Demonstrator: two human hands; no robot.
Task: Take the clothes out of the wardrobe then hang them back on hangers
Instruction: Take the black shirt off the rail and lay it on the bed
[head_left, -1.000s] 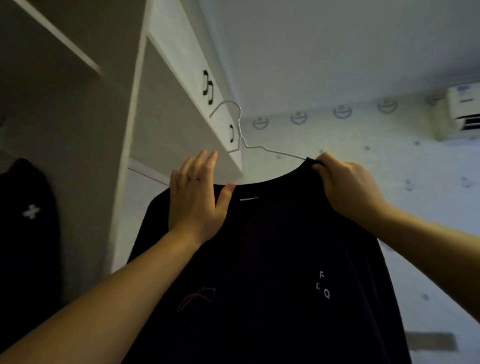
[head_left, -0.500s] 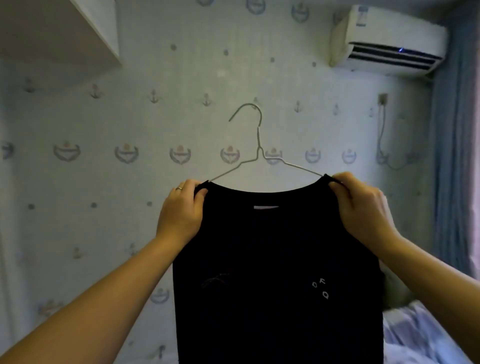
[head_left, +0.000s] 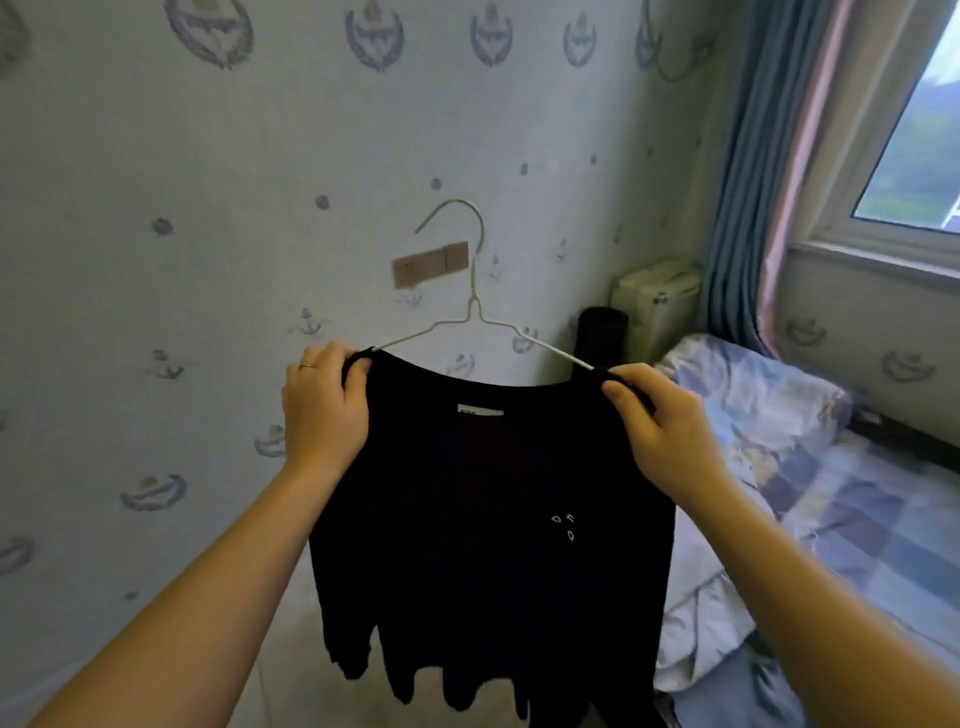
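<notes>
Head view: black shirt held up on its hanger, one hand at each shoulder

The left hand (head_left: 324, 410) has its fingers curled over one shoulder of the black shirt (head_left: 493, 519), gripping the cloth right at the edge of the neckline. A thin ring (head_left: 307, 366) shows on one finger. The right hand (head_left: 660, 421) pinches the other shoulder between thumb and bent fingers, at the spot where the hanger's arm goes under the cloth.

Between the two hands the neckline sags in a shallow curve, with a white label (head_left: 480, 411) just below it. The wire hanger (head_left: 475, 291) sits inside the shirt. Its two arms rise from the hands to a twisted neck, and the hook stands above and midway between them, curling towards the left-hand side. The shirt hangs down below both wrists in loose folds, with a few small white marks (head_left: 563, 525) under the right hand.

Beyond the hands is a pale patterned wall (head_left: 182, 260) with a brownish plate (head_left: 430, 264) just behind the hook. Past the right hand lies a bed with checked bedding (head_left: 831, 493). Farther out that way are a dark cylinder (head_left: 602, 332), a cream box (head_left: 657, 306), a blue curtain (head_left: 748, 182) and a window (head_left: 919, 140).
</notes>
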